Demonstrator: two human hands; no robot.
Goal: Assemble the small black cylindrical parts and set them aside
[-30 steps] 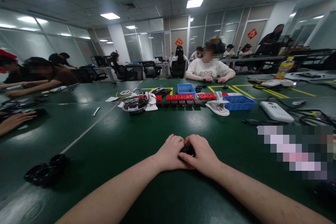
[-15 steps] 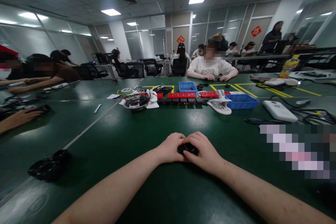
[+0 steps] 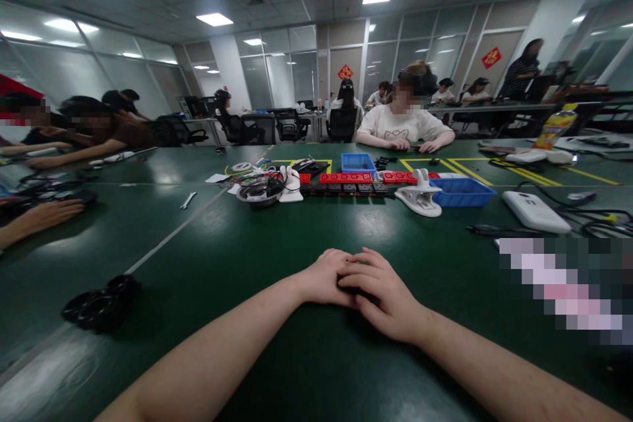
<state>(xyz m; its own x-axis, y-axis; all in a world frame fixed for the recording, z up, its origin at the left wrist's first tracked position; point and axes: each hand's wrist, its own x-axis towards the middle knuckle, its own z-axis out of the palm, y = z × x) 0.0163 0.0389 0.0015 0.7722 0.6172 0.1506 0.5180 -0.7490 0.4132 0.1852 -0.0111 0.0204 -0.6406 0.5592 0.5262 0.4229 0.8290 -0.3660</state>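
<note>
My left hand (image 3: 325, 278) and my right hand (image 3: 386, 291) meet over the green table (image 3: 277, 369) in front of me. A small black glossy part is between them, now almost wholly covered by my fingers. My left hand is curled round its far left side, its fingertips mostly hidden. The right hand's fingers are bent and slightly apart across the part and touch my left hand; its thumb is on the near side. Further left on the table lies a cluster of black glossy round parts (image 3: 101, 306), apart from both hands.
Beyond my hands are a metal bowl (image 3: 260, 192) of cables, red power strips (image 3: 346, 178), a white clip stand (image 3: 420, 196), and a blue bin (image 3: 462, 192). A white device (image 3: 535, 211) lies right; a wrench (image 3: 188, 200) lies left. A co-worker's hand (image 3: 52, 216) is at far left.
My right hand's fingers have shifted across the black part, which showed clearly before and is now nearly hidden. My left hand has barely moved. The whole view has shifted slightly.
</note>
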